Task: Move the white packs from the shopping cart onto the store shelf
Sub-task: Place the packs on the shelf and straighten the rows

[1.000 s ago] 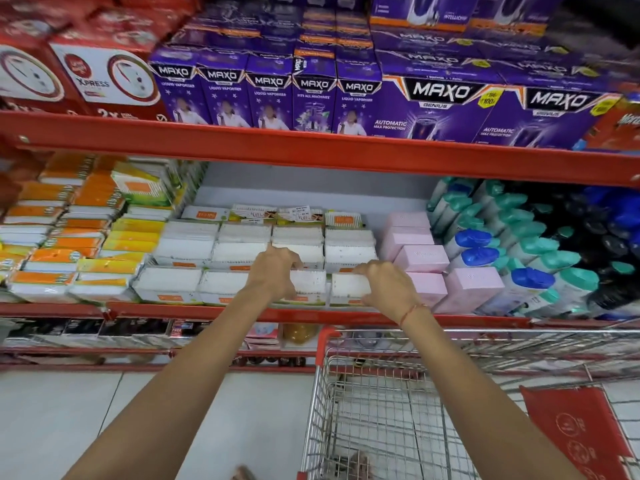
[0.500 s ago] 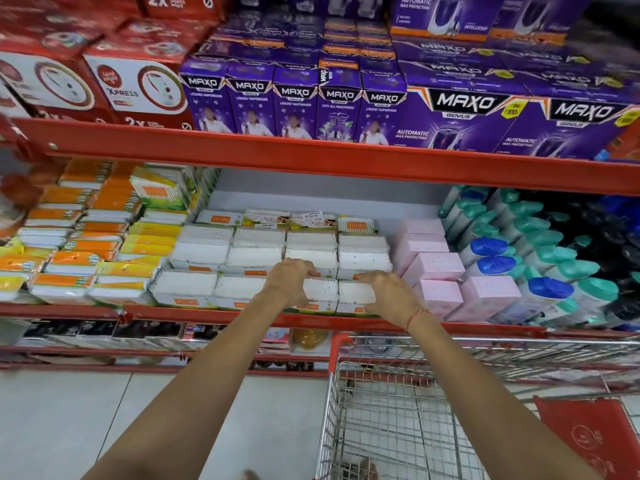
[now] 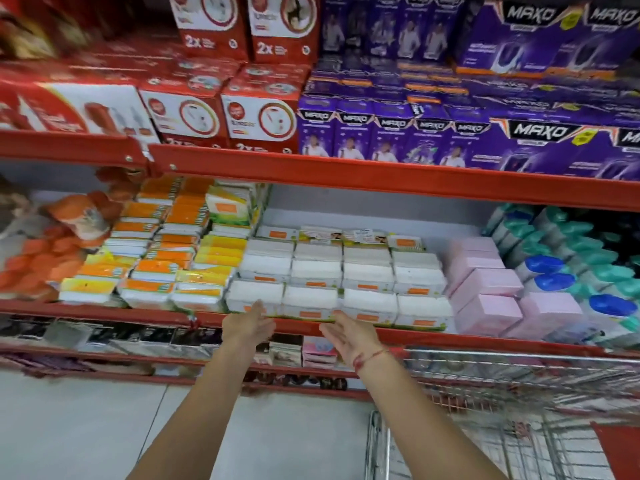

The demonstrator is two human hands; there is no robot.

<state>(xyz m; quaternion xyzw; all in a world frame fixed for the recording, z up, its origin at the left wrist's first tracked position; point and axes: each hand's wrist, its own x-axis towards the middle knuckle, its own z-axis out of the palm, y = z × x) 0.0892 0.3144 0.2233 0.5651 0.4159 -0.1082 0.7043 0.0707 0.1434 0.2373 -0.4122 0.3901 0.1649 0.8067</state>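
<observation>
Several white packs (image 3: 341,278) with orange labels lie in neat rows on the middle red store shelf (image 3: 433,336). My left hand (image 3: 247,325) hovers just in front of the shelf's front edge, fingers spread, palm turned inward, holding nothing. My right hand (image 3: 348,336), with a red thread at the wrist, is beside it, also open and empty, just below the front row of packs. The wire shopping cart (image 3: 502,410) stands at the lower right; its inside is mostly out of view.
Orange and yellow packs (image 3: 166,258) fill the shelf to the left, pink boxes (image 3: 485,289) and blue- and green-capped bottles (image 3: 568,271) to the right. Purple boxes (image 3: 415,133) and red boxes (image 3: 221,112) sit on the shelf above. White floor tiles (image 3: 86,427) lie below.
Both hands have let go of the front-row white packs and drawn back off the shelf with fingers open. The view has swung left and up.
</observation>
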